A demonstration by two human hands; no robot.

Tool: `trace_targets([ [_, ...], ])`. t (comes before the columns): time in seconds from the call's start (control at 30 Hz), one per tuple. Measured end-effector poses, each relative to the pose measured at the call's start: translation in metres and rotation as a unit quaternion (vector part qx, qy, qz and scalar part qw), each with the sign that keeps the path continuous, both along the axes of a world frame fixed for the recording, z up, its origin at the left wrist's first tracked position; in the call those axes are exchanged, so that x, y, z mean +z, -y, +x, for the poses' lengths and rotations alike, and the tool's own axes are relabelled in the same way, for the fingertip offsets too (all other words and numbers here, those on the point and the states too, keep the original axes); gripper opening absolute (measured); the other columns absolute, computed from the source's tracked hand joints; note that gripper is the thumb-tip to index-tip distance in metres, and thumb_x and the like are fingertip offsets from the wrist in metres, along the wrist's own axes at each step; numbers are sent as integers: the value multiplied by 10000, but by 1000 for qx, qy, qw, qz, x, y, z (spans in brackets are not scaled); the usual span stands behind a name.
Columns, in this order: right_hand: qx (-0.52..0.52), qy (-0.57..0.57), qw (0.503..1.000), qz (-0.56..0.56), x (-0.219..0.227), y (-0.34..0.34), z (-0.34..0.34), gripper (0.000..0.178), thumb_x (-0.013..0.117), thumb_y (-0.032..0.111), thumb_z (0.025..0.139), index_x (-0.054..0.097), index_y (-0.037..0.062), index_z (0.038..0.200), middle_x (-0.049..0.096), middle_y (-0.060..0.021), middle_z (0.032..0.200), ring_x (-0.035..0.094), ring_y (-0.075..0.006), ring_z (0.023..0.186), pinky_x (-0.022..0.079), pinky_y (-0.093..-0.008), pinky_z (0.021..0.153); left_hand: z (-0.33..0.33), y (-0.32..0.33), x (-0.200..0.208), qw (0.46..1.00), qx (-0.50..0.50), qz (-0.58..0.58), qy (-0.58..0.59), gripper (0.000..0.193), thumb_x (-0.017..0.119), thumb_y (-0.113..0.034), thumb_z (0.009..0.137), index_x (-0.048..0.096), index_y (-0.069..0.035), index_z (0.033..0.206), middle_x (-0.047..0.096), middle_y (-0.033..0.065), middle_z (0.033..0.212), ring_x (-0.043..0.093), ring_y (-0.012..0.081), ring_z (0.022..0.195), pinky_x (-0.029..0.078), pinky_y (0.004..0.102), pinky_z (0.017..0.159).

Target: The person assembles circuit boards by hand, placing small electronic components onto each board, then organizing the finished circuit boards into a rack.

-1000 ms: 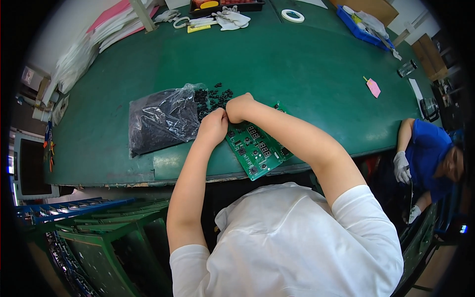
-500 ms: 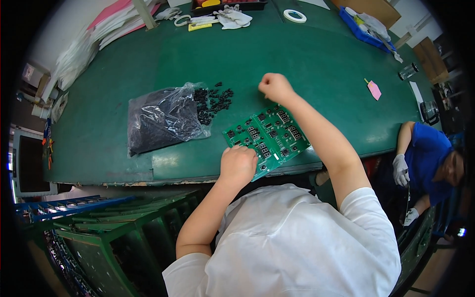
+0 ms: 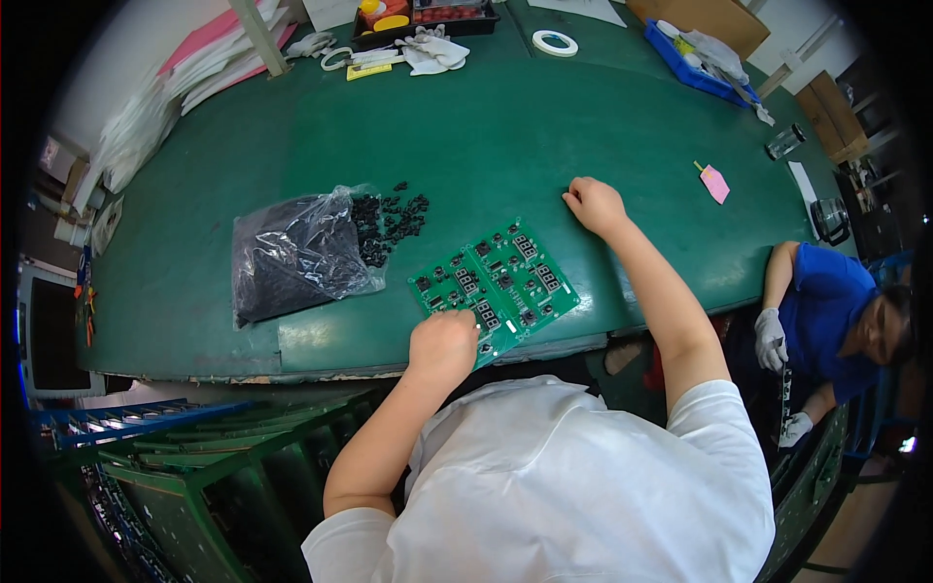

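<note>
A green circuit board (image 3: 513,280) lies tilted near the table's front edge, carrying several digit displays and small black parts. My left hand (image 3: 443,348) is closed at its near left edge, fingertips curled over the board. Beyond the board's right side, my right hand (image 3: 595,206) is closed low over the table; whatever its curled fingers may hold is hidden. Left of the board is a clear plastic bag (image 3: 296,255) full of dark pieces. Small black plastic parts (image 3: 394,222) spill from the bag's open end onto the table.
The green table (image 3: 466,126) bears a white tape roll (image 3: 555,43), gloves (image 3: 431,51), a blue tray (image 3: 695,63), a pink tag (image 3: 714,184) and a glass jar (image 3: 784,142). At the right sits a person in a blue shirt (image 3: 834,306), wearing gloves and holding a narrow strip.
My right hand has moved right and slightly nearer, and its forearm no longer covers the board's right side. My left hand stays at the board. The whole view has shifted slightly.
</note>
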State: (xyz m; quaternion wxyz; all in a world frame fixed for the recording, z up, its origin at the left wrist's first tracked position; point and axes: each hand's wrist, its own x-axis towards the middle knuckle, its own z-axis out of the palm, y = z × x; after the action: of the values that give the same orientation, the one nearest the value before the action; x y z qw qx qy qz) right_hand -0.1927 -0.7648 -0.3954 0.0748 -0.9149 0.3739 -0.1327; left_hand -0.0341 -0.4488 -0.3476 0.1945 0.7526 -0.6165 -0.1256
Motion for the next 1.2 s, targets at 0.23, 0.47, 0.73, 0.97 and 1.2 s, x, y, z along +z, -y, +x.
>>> trace_targets([
  [0.23, 36, 25, 999, -26, 1, -8, -7, 147, 589, 218, 827, 621, 75, 838, 600, -105, 824, 612, -305, 783, 504, -432, 676, 0, 5, -1, 998, -10, 44, 40, 136, 643, -158, 763, 585, -45, 714, 611, 134, 703, 616, 330, 697, 491, 452, 617],
  [0.47, 103, 128, 971, 174, 8, -28, 26, 173, 553, 179, 842, 659, 42, 846, 660, -143, 887, 627, -318, 849, 503, -420, 748, -4, 11, 5, 991, 15, 118, 60, 167, 644, -186, 773, 583, -47, 704, 633, 146, 714, 633, 334, 699, 502, 452, 616],
  [0.73, 205, 21, 974, 94, 15, -47, 46, 159, 547, 189, 845, 642, 61, 843, 639, -108, 875, 611, -310, 833, 496, -424, 714, 69, 16, 1, 969, 207, -102, -91, 208, 628, -266, 841, 626, -77, 756, 607, 109, 659, 601, 310, 613, 466, 411, 555],
  [0.97, 165, 48, 978, 118, 24, -59, 49, 136, 562, 179, 833, 642, 69, 824, 637, -95, 852, 612, -307, 819, 493, -427, 701, 126, 33, -22, 971, 202, -120, 37, 125, 607, -181, 818, 642, -65, 849, 631, 130, 831, 625, 311, 750, 494, 425, 637],
  [1.2, 178, -7, 977, 118, 21, -49, 51, 129, 572, 177, 791, 652, 78, 812, 650, -99, 833, 621, -313, 794, 498, -430, 683, 130, 51, -39, 979, 158, -51, 118, 105, 597, -166, 818, 632, -67, 814, 610, 120, 825, 627, 318, 749, 506, 437, 632],
])
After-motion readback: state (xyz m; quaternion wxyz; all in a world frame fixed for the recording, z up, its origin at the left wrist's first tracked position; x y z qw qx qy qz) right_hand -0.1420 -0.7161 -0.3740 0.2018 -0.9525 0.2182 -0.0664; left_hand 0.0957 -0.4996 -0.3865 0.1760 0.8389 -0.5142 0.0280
